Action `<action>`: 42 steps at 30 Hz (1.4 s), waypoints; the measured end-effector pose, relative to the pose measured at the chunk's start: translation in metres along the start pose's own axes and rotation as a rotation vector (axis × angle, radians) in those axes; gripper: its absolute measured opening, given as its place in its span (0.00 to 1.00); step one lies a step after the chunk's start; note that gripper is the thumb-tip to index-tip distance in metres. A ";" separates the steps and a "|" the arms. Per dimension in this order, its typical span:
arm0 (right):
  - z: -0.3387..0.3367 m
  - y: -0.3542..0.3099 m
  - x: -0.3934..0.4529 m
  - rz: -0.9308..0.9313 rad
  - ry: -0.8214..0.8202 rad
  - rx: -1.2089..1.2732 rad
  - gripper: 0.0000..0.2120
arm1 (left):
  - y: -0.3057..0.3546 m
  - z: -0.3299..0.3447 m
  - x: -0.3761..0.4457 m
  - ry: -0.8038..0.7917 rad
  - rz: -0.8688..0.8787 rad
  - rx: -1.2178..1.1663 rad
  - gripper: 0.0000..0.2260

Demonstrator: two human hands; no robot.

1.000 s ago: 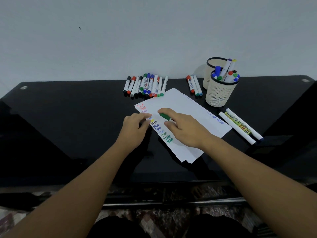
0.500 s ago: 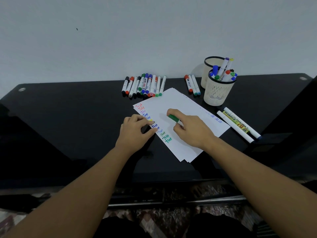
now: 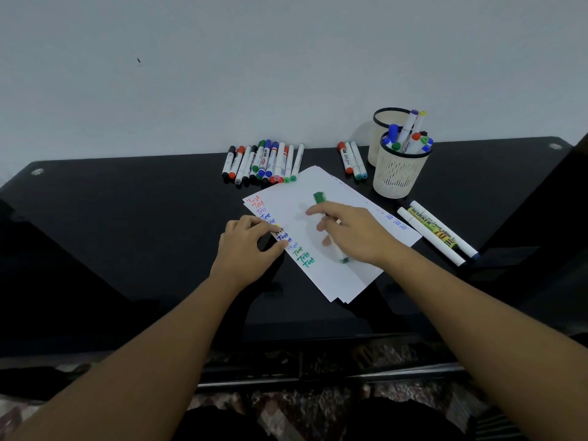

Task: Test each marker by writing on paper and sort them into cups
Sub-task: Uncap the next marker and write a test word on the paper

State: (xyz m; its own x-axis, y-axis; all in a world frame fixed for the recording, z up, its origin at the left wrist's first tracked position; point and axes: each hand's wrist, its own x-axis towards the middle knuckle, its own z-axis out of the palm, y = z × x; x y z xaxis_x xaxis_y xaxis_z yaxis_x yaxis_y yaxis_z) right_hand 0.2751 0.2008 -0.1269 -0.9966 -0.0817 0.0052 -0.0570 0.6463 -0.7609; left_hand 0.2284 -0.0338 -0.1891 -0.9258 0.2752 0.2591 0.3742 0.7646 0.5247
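At frame centre, the right hand [image 3: 356, 235] grips a blurred green marker [image 3: 319, 197] above the paper [image 3: 321, 275]. The left hand [image 3: 246, 249], just left, presses loosely curled fingertips on the sheet's edge. Cups [image 3: 397, 173] stand upper right.

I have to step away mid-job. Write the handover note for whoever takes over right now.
Right hand holds a green marker above the paper; the image is blurred, so whether it is capped is unclear. Left hand pins the paper's left edge.
Done: a column of "Test" marks; front mesh cup holds several markers.
Left: the back cup looks empty. Row of markers, three more and two large ones lie unsorted on the table.
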 end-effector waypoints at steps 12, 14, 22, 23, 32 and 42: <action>-0.063 -0.002 0.004 0.038 0.520 0.056 0.19 | 0.001 0.001 -0.001 -0.011 0.002 0.043 0.15; -0.079 -0.001 0.007 0.017 0.663 -0.001 0.21 | 0.001 0.001 -0.001 -0.009 0.002 0.039 0.15; -0.142 0.011 0.038 0.128 0.789 -0.099 0.16 | 0.001 0.002 0.001 -0.002 0.001 0.034 0.14; -0.145 0.014 0.041 0.148 0.765 -0.149 0.16 | 0.000 0.002 0.001 0.002 0.002 0.029 0.14; -0.149 0.025 0.059 0.373 0.571 -0.466 0.23 | -0.003 0.004 0.001 0.016 0.008 0.024 0.14; -0.143 0.023 0.065 0.366 0.548 -0.605 0.20 | -0.002 0.004 0.002 0.013 0.005 0.037 0.14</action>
State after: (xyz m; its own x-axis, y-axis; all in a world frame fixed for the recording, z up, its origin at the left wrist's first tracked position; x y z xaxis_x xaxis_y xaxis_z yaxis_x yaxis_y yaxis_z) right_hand 0.2006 0.3187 -0.0516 -0.8379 0.4819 0.2562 0.4035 0.8631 -0.3038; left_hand 0.2257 -0.0323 -0.1932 -0.9232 0.2718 0.2718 0.3761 0.7843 0.4933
